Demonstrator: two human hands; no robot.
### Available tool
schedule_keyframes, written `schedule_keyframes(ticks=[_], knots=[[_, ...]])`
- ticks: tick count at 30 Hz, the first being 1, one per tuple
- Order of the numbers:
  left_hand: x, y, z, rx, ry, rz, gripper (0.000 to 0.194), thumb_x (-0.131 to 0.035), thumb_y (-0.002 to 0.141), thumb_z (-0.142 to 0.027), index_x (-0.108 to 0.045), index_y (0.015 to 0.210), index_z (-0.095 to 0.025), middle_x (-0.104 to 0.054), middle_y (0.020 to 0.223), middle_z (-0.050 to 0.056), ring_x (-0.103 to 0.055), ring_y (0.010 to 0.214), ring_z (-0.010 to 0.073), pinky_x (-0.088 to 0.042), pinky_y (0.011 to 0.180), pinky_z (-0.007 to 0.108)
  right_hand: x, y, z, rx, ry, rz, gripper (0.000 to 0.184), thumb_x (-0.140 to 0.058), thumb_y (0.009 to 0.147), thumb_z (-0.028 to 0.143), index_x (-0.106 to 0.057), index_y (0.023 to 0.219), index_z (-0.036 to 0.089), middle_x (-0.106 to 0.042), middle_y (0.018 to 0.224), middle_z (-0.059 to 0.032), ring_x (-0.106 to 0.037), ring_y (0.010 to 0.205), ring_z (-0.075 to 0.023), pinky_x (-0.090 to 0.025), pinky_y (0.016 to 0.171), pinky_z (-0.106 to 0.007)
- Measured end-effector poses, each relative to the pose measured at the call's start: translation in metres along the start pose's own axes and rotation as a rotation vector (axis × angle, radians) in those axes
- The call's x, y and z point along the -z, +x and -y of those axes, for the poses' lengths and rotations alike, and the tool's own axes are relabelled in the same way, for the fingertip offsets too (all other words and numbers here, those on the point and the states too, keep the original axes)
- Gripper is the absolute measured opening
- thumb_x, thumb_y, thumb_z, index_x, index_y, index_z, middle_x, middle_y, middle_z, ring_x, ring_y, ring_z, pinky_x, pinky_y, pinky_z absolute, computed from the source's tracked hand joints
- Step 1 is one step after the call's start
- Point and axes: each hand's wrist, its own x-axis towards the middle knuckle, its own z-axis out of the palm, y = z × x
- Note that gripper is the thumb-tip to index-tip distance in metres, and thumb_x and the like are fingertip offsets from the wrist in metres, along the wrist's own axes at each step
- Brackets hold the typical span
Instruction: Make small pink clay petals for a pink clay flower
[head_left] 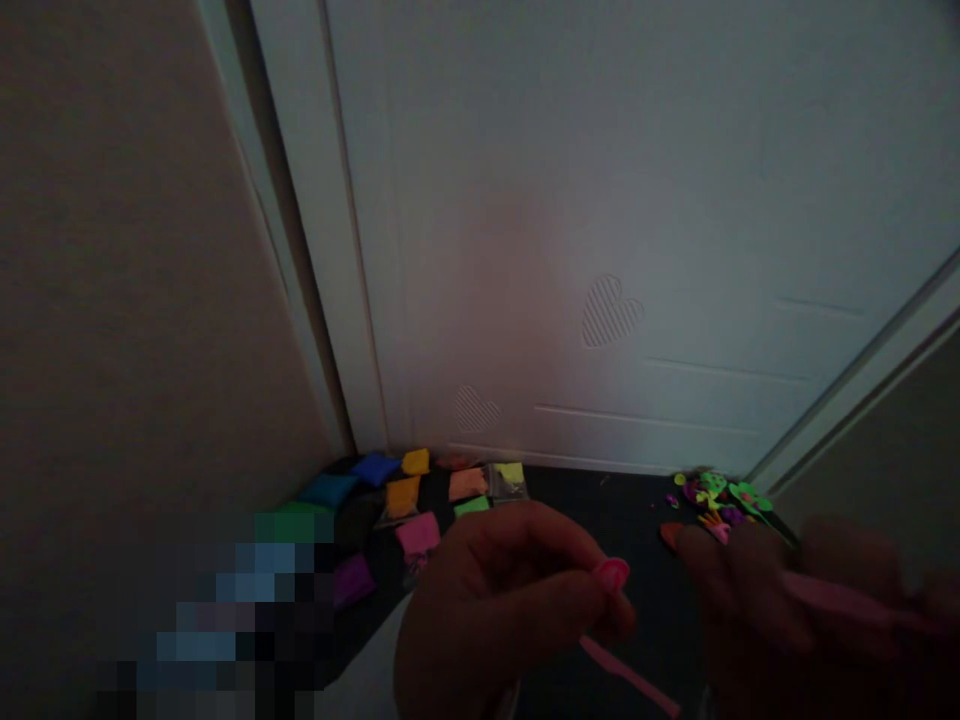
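Note:
My left hand (510,600) is closed, its thumb and fingertips pinching a small round pink piece (613,574) that looks like modelling clay. Below those fingertips lies a thin pink strip (634,678); whether it touches the hand cannot be made out. At the right, my right hand (780,600) is blurred and dark, with its fingers curled around a long pink tool (844,602). The tool's working end is hard to see. A gap separates the two hands.
Several coloured packets, among them a pink one (418,537), an orange one (403,496) and a blue one (375,468), lie on the dark floor at left. Small coloured shapes (712,495) are heaped at right. A white door (525,250) stands ahead, beside a wall (135,250).

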Motion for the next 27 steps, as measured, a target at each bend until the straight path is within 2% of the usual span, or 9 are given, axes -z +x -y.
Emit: schedule_keyframes(ticks=[1, 5, 11, 17, 19, 21, 22, 25, 27], knots=[[0.0, 0.001, 0.001, 0.022, -0.013, -0.005, 0.003, -0.057, 0.064, -0.018, -0.056, 0.063, -0.015, -0.057, 0.056, 0.001, -0.051, 0.056, 0.0102, -0.038, 0.055, 0.023, -0.002, -0.001, -0.004, 0.024, -0.034, 0.03, 0.015, -0.04, 0.076, 0.031, -0.055, 0.077, 0.03, -0.054, 0.06, 0.0036, -0.051, 0.05, -0.0097, -0.043, 0.046, -0.025], [-0.001, 0.001, 0.001, 0.065, -0.08, -0.024, 0.001, -0.057, 0.064, -0.016, -0.057, 0.063, -0.015, -0.058, 0.056, 0.001, -0.053, 0.056, 0.0106, -0.04, 0.055, 0.023, -0.009, 0.001, -0.009, 0.068, -0.141, -0.032, 0.015, -0.041, 0.076, 0.022, -0.056, 0.075, 0.026, -0.054, 0.054, 0.0043, -0.049, 0.046, -0.0087, -0.045, 0.051, -0.025], [-0.006, -0.003, -0.003, 0.018, -0.087, -0.084, 0.003, -0.059, 0.061, -0.013, -0.059, 0.06, -0.016, -0.06, 0.059, -0.001, -0.054, 0.058, 0.0097, -0.042, 0.055, 0.019, -0.008, -0.003, -0.007, -0.035, -0.351, 0.091, 0.015, -0.045, 0.073, 0.035, -0.057, 0.075, 0.027, -0.057, 0.057, 0.0013, -0.054, 0.052, -0.0129, -0.045, 0.053, -0.026], [-0.01, -0.006, -0.008, -0.019, 0.0, -0.16, 0.004, -0.061, 0.058, -0.015, -0.059, 0.057, -0.018, -0.06, 0.059, -0.002, -0.054, 0.057, 0.0094, -0.043, 0.053, 0.018, -0.014, -0.01, -0.007, 0.11, -0.372, -0.106, 0.012, -0.045, 0.074, 0.031, -0.056, 0.078, 0.027, -0.058, 0.057, 0.0043, -0.054, 0.056, -0.0108, -0.046, 0.064, -0.026], [-0.011, -0.007, -0.009, -0.033, 0.062, -0.185, 0.004, -0.062, 0.057, -0.017, -0.059, 0.056, -0.017, -0.059, 0.058, -0.002, -0.053, 0.055, 0.0095, -0.042, 0.052, 0.018, -0.014, -0.004, -0.003, 0.065, -0.41, -0.021, 0.017, -0.04, 0.076, 0.031, -0.057, 0.076, 0.028, -0.058, 0.055, 0.0044, -0.054, 0.053, -0.0099, -0.047, 0.058, -0.022], [-0.011, -0.007, -0.01, -0.045, 0.128, -0.212, 0.006, -0.063, 0.056, -0.019, -0.058, 0.055, -0.017, -0.058, 0.057, -0.001, -0.053, 0.054, 0.01, -0.041, 0.051, 0.019, -0.013, 0.002, 0.001, -0.026, -0.451, 0.213, 0.022, -0.036, 0.078, 0.034, -0.058, 0.073, 0.03, -0.059, 0.056, 0.0036, -0.055, 0.05, -0.0094, -0.047, 0.051, -0.019], [-0.011, -0.007, -0.01, -0.05, 0.159, -0.222, 0.006, -0.063, 0.055, -0.02, -0.058, 0.055, -0.016, -0.058, 0.056, -0.001, -0.052, 0.054, 0.0102, -0.041, 0.05, 0.019, -0.013, 0.003, 0.002, -0.051, -0.47, 0.237, 0.023, -0.036, 0.077, 0.035, -0.058, 0.074, 0.031, -0.058, 0.056, 0.0038, -0.055, 0.051, -0.0099, -0.047, 0.05, -0.019], [-0.011, -0.008, -0.01, -0.067, 0.219, -0.251, 0.008, -0.064, 0.054, -0.022, -0.058, 0.055, -0.017, -0.057, 0.055, -0.001, -0.051, 0.053, 0.0102, -0.041, 0.05, 0.019, -0.014, 0.002, 0.001, -0.043, -0.531, 0.074, 0.024, -0.034, 0.077, 0.038, -0.057, 0.076, 0.033, -0.057, 0.055, 0.0034, -0.056, 0.051, -0.0107, -0.048, 0.05, -0.019], [-0.011, -0.009, -0.009, -0.075, 0.237, -0.267, 0.008, -0.064, 0.054, -0.022, -0.059, 0.055, -0.017, -0.057, 0.055, -0.001, -0.051, 0.053, 0.0104, -0.04, 0.05, 0.02, -0.017, -0.002, -0.001, -0.021, -0.542, 0.057, 0.024, -0.035, 0.077, 0.037, -0.058, 0.073, 0.033, -0.056, 0.052, 0.0037, -0.055, 0.049, -0.0098, -0.048, 0.049, -0.017]])
